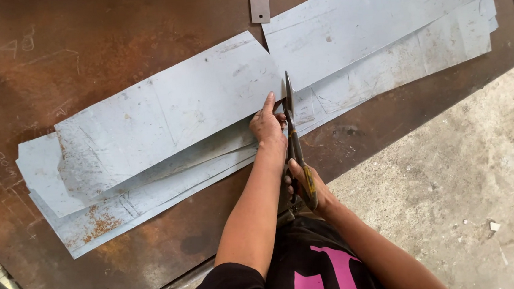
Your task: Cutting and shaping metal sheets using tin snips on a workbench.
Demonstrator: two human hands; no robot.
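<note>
1. Head view: the right hand (307,189) has its fingers wrapped tight round the yellow-gripped handles of the tin snips (293,137), near the body
2. The left hand (268,126) lies flat on the top grey metal sheet (166,123), forefinger stretched out along the left side of the blades; it grips nothing, only presses down
3. The blades point away from the person and reach to the far edge of the top sheet, where its left part and its right part (374,21) meet at a notch
4. Judging by this, the cut across the top sheet looks nearly or wholly through; whether the last bit is severed cannot be told
5. Lower sheets (130,203) in the stack, some rust-spotted, show no cut there as far as can be seen
6. All lies on a rusty steel table (55,50); a metal ruler (259,1) lies at the far edge, concrete floor (449,180) to the right
</note>
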